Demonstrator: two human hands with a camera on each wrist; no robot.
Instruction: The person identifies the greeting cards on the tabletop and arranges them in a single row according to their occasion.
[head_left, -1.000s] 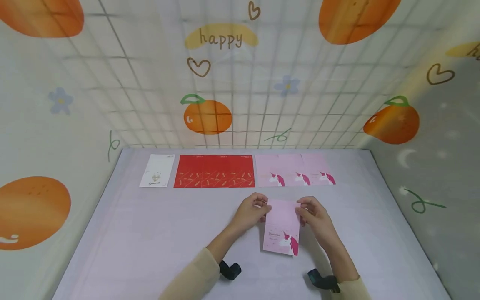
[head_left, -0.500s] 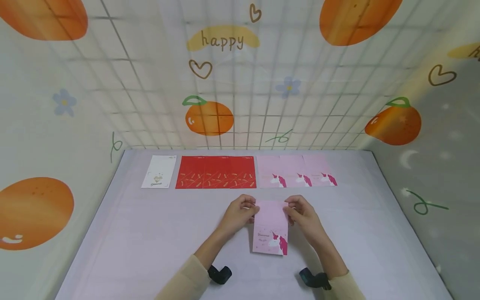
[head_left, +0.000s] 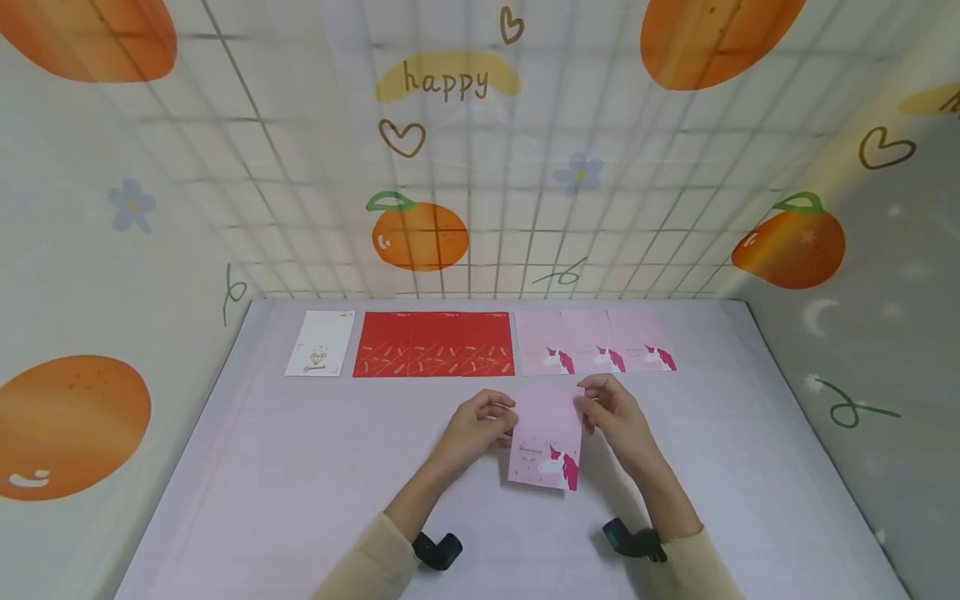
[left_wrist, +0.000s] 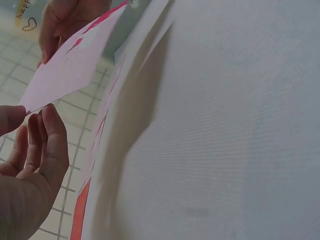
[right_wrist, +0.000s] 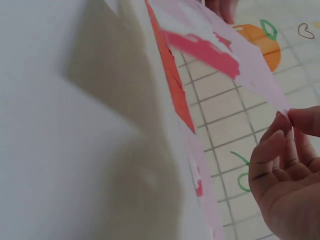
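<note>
A pink paper card (head_left: 546,437) printed with a white and magenta unicorn is held up over the table, lower end toward me, its shadow falling below. My left hand (head_left: 477,423) pinches its left edge near the top; in the left wrist view the thumb and index finger (left_wrist: 54,125) meet on that edge. At the upper right corner my right hand (head_left: 618,421) pinches the card, thumb against fingers, as the right wrist view of this hand (right_wrist: 290,170) also shows. Behind it, several similar pink unicorn cards (head_left: 585,342) lie side by side on the table.
Left of the pink row lie red cards (head_left: 433,344) with gold print, side by side. A white card (head_left: 320,343) with a gold diamond lies at the far left. The pale table (head_left: 300,483) ends at a curtain wall (head_left: 487,183) with orange prints.
The card moved left with both hands, then slightly away from me. A crease line across its middle showed half a second ago and is not visible now. My right hand has risen a little.
</note>
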